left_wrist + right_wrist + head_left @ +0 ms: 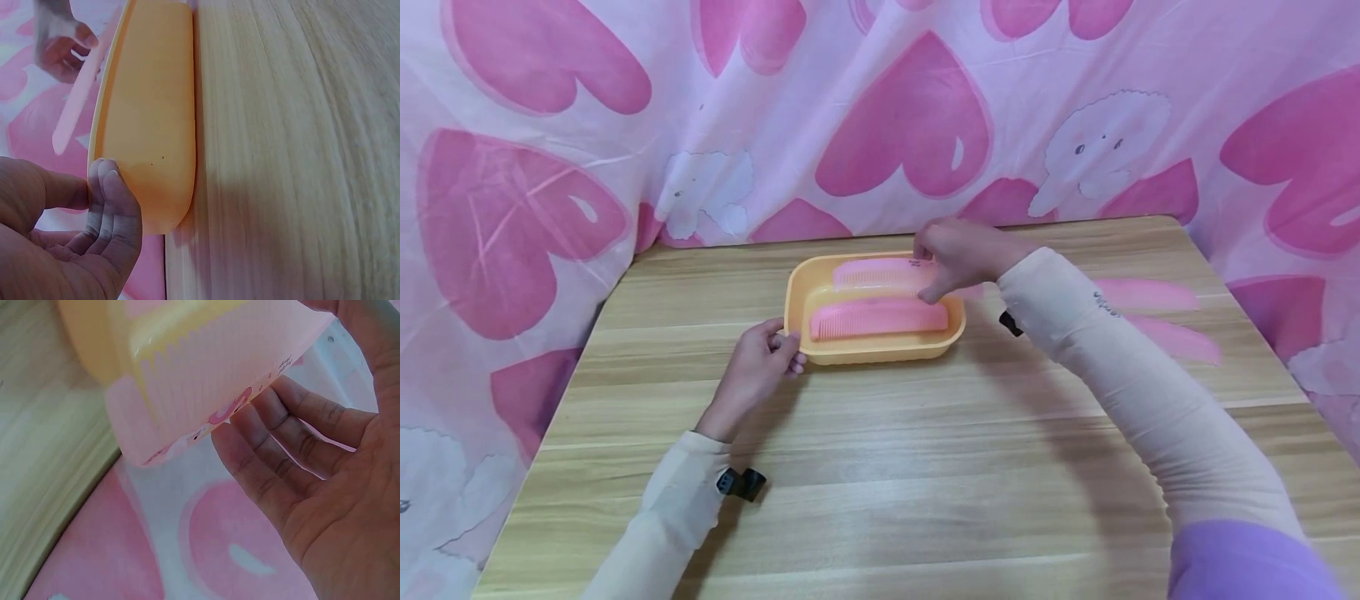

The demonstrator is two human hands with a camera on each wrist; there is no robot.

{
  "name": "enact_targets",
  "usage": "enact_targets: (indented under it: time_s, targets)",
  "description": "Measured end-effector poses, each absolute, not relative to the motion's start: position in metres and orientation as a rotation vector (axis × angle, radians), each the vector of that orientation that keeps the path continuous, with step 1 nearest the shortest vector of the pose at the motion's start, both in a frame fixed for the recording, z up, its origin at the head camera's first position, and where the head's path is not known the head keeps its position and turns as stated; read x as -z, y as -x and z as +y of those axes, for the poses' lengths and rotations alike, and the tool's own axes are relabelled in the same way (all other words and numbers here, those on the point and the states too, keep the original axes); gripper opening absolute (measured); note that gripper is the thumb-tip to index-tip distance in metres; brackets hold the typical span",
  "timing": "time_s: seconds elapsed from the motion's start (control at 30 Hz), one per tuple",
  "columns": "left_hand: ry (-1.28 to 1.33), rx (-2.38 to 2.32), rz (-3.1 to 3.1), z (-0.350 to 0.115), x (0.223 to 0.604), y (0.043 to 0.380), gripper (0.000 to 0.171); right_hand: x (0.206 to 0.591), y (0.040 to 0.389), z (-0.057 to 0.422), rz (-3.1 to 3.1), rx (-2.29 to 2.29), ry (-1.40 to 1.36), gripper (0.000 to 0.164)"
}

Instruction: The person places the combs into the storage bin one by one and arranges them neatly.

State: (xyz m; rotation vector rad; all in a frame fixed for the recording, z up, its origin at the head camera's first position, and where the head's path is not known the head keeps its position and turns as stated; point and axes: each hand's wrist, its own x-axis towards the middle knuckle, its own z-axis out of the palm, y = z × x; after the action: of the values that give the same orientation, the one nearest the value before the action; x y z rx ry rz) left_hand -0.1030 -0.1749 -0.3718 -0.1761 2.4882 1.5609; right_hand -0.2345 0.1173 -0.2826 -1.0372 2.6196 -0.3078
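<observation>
A yellow plastic basin (880,357) stands toward the back of the table. At its front left corner my left hand (758,358) pinches the rim, thumb on one side and fingers against the outer wall (150,112). My right hand (973,250) grips a pink comb (868,273) by its spine and holds it over the back of the basin. In the right wrist view this comb (212,387) shows small printed pictures and lettering along the spine, with the fingertips right at that edge. A second pink comb (880,318) lies inside the basin, nearer the front.
Two more pink combs, one farther back (1150,293) and one nearer (1180,340), lie on the wooden table (895,483) at the right, partly behind the right forearm. A pink cloth with hearts (910,117) hangs along the table's back edge and both sides.
</observation>
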Motion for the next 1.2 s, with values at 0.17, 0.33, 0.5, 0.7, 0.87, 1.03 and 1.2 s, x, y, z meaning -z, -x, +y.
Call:
enact_targets:
  time_s: [0.17, 0.33, 0.5, 0.7, 0.87, 1.03, 1.2]
  targets:
    - [0.185, -1.553, 2.487, -0.173, 0.372, 0.104, 0.043, 0.290, 0.234, 0.102, 2.587, 0.307, 1.061, 0.049]
    - [0.197, -1.538, 2.485, -0.173, 0.372, 0.104, 0.045, 0.298, 0.233, 0.091, 2.565, 0.294, 1.085, 0.039]
    - [0.186, -1.541, 2.483, -0.173, 0.371, 0.104, 0.046, 0.307, 0.232, 0.083, 2.553, 0.224, 1.061, 0.045]
    - [0.168, -1.553, 2.483, -0.174, 0.371, 0.105, 0.043, 0.316, 0.230, 0.076, 2.540, 0.168, 0.999, 0.052]
    - [0.138, -1.568, 2.484, -0.175, 0.371, 0.104, 0.042, 0.324, 0.229, 0.072, 2.533, 0.146, 0.975, 0.052]
    - [0.114, -1.590, 2.474, -0.176, 0.372, 0.104, 0.042, 0.330, 0.229, 0.070, 2.552, 0.098, 1.014, 0.045]
    - [0.109, -1.588, 2.475, -0.176, 0.373, 0.104, 0.042, 0.333, 0.229, 0.070, 2.569, 0.080, 1.022, 0.045]
